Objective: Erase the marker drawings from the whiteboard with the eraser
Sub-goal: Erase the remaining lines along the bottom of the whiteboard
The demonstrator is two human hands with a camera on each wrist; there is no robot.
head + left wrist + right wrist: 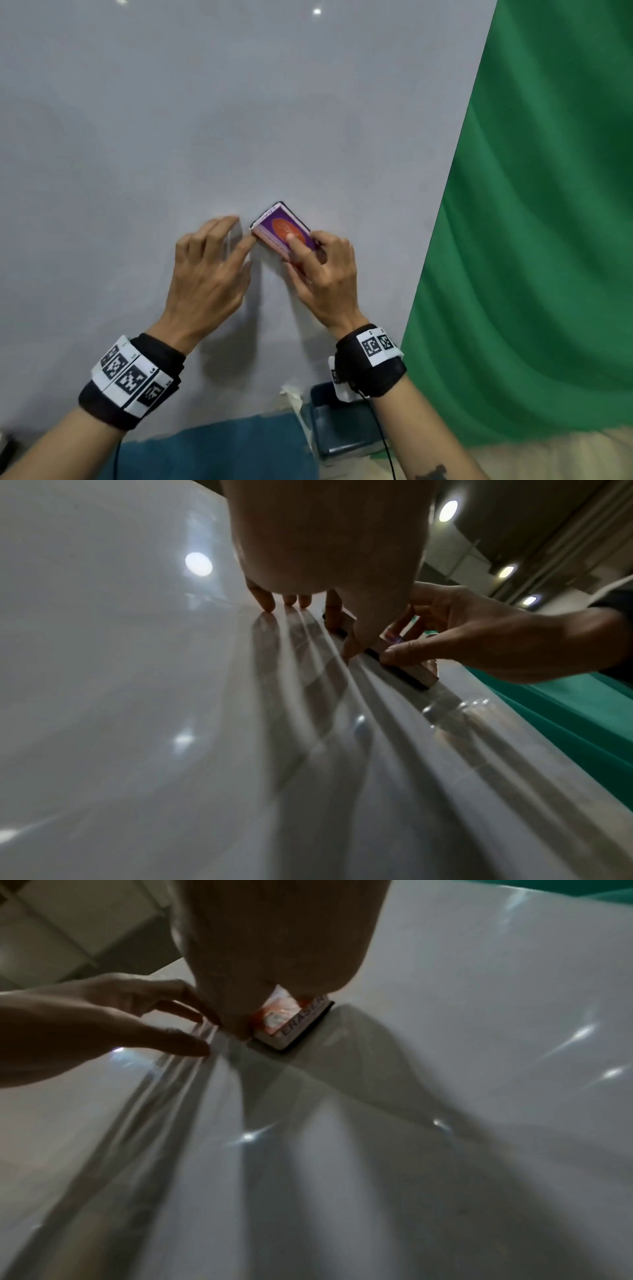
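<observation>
The whiteboard (205,120) fills most of the head view, and I see no marker lines on it. A purple eraser (278,223) with an orange oval on its back lies flat against the board near the middle. My right hand (320,270) grips it, forefinger on the orange oval, thumb along its lower edge. In the right wrist view the eraser (294,1023) shows the word ERASER on its side. My left hand (209,270) rests just left of it, fingertips (267,601) straight and touching the board. The eraser (411,669) sits pinched between right thumb and fingers in the left wrist view.
A green cloth (531,240) hangs along the board's right edge. Below the board lie a blue surface (222,445) and a dark blue box (342,421). Black cables run from both wristbands. Ceiling lights reflect as glare spots on the board.
</observation>
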